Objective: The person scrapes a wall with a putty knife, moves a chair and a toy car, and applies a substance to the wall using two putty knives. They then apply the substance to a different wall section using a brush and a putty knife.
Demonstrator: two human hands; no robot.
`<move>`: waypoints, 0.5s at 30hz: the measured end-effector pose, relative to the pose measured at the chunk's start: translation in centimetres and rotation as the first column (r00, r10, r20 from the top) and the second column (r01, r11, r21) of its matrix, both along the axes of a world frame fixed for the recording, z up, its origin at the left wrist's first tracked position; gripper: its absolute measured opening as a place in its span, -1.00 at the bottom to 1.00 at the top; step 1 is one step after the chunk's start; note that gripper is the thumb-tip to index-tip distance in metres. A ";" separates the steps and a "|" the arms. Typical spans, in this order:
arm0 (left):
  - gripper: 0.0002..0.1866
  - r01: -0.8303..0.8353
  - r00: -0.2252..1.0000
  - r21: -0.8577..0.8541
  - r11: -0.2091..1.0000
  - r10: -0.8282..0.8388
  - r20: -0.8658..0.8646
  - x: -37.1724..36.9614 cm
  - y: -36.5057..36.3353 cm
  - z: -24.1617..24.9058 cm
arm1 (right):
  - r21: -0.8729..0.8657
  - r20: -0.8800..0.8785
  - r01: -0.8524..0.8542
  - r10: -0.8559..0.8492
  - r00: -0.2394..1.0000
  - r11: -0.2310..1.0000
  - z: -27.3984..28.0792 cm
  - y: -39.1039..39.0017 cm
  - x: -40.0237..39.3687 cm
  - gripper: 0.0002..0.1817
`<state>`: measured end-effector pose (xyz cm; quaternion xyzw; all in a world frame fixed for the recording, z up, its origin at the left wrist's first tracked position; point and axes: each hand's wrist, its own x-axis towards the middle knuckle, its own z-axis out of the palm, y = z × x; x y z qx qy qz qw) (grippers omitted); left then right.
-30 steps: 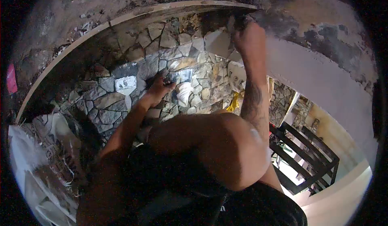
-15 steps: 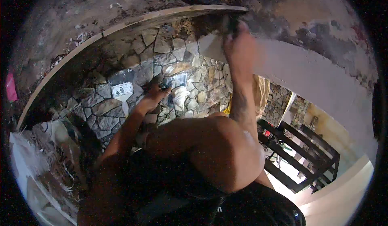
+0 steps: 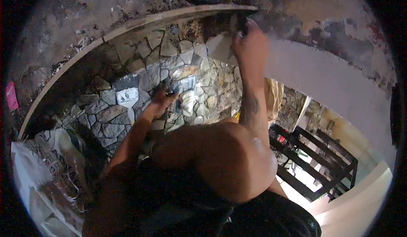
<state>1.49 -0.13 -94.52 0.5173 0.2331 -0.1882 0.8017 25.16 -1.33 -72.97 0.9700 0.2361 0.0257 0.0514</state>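
My right hand [image 3: 252, 46] is raised at the right end of a long pale strip [image 3: 135, 23], its fingers closed around something small and dark. The fingers hide most of that thing, and its kind does not show. Lower and to the left, my left hand [image 3: 159, 103] is half curled in front of a wall of irregular stones [image 3: 112, 114]. Dark shapes lie at its fingertips, too dim to name. Right beside it are a glossy grey rectangular patch [image 3: 186, 84] and a crumpled whitish thing [image 3: 186, 103].
My bent knee [image 3: 237, 152] fills the middle foreground. A dark slatted wooden frame [image 3: 313, 160] stands at the right, below a smooth pale band of wall [image 3: 313, 63]. At the lower left lie frayed whitish sacks [image 3: 32, 173]. A white label [image 3: 127, 96] shows on the stones.
My right hand, blurred by motion before, now looks sharper and slightly lower at nearly the same spot. The left hand has shifted only a little; the dark thing by its fingers shows less.
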 end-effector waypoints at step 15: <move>-0.37 -0.036 0.998 0.052 0.998 0.033 0.048 0.5 0.7 2.2 | -0.110 -0.044 -0.213 0.209 0.977 0.971 1.2 -0.6 1.5 -0.69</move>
